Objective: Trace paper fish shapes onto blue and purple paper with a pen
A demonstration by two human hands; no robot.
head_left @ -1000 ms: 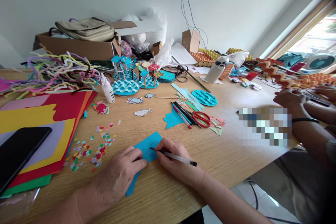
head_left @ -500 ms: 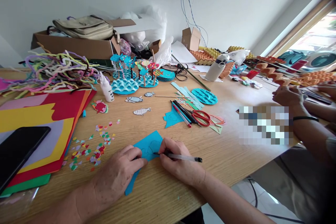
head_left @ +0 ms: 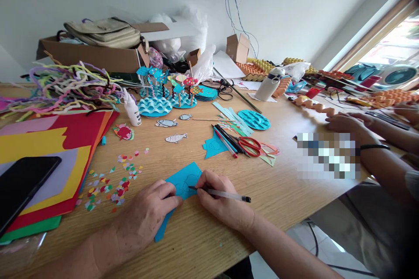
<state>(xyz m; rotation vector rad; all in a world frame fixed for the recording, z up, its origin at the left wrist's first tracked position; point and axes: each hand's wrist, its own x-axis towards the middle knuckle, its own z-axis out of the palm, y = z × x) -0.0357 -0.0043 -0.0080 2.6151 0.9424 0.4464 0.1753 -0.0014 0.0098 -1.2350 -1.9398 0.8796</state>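
Note:
A piece of blue paper (head_left: 186,176) with dark drawn lines lies on the table in front of me. My left hand (head_left: 149,209) holds it down, fingers bent and thumb pressed on its lower left part. In my right hand (head_left: 220,198) is a pen (head_left: 229,195) with a clear barrel and black end cap, its tip touching the paper. Just beyond lies another blue paper piece (head_left: 212,144) with drawn lines, partly under several pens (head_left: 225,138) and red-handled scissors (head_left: 250,146). Three paper fish, one a grey fish cutout (head_left: 176,138), rest farther back.
Coloured paper sheets (head_left: 73,150) and a black phone (head_left: 28,189) are at left, near scattered confetti (head_left: 121,183). Behind stand a glue bottle (head_left: 132,111), pipe cleaners (head_left: 72,85) and blue fish decorations (head_left: 155,107). Another person's hands (head_left: 347,124) hold an orange egg-carton strip (head_left: 312,105) at right.
My pen tip has shifted slightly left across the blue paper, with more lines showing. My left hand stays in place. The other person's hands have moved left and lower with the orange strip.

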